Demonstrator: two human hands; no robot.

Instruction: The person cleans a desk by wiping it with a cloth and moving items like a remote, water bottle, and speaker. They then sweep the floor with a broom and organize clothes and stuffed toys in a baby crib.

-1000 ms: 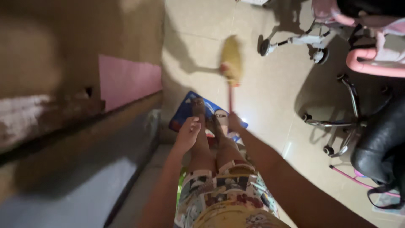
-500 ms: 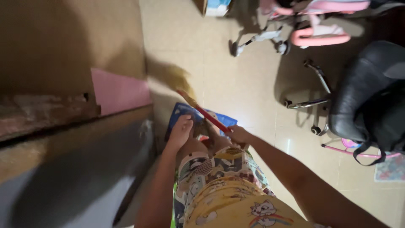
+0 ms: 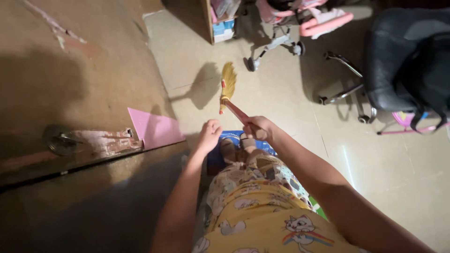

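Indoors, a person's right hand [image 3: 258, 127] is clenched around the red handle of a small broom [image 3: 228, 89], whose straw-yellow bristles point out over the pale tiled floor [image 3: 281, 98]. Nearby, the left hand [image 3: 209, 135] hangs with fingers loosely curled, grasping nothing, above a blue mat [image 3: 220, 157]. A black office chair [image 3: 398, 70] stands well apart.

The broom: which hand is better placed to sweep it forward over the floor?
The right. The right hand already grips the red handle of the broom, whose bristles point at the tiled floor. The left hand hangs beside it, loosely curled and holding nothing.
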